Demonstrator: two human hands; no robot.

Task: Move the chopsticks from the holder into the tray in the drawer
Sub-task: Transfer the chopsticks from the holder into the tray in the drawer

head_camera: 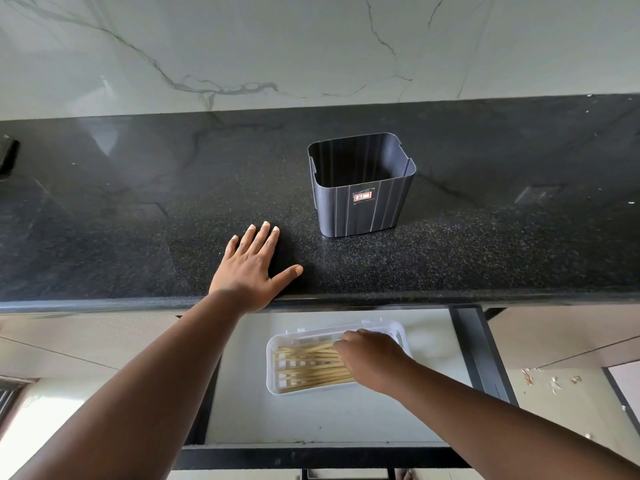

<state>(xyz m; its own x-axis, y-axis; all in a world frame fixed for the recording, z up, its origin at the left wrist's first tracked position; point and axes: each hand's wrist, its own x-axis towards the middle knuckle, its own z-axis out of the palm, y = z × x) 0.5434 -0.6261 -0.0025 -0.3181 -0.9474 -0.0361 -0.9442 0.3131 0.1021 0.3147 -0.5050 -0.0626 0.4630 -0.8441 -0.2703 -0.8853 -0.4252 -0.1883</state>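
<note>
A dark grey ribbed holder [360,206] stands upright on the black counter, and nothing shows inside it. Below, in the open drawer, a clear white plastic tray [273,375] holds several pale wooden chopsticks [308,370] lying side by side. My right hand [372,358] is down in the tray over the right ends of the chopsticks, fingers curled on them. My left hand [251,268] rests flat on the counter's front edge, fingers spread, left of the holder.
The black speckled counter [138,220] runs the full width under a marble wall. The drawer [311,420] has a pale floor and dark front rail [311,457]. A dark object [7,155] sits at the counter's far left. Debris lies on the floor at right.
</note>
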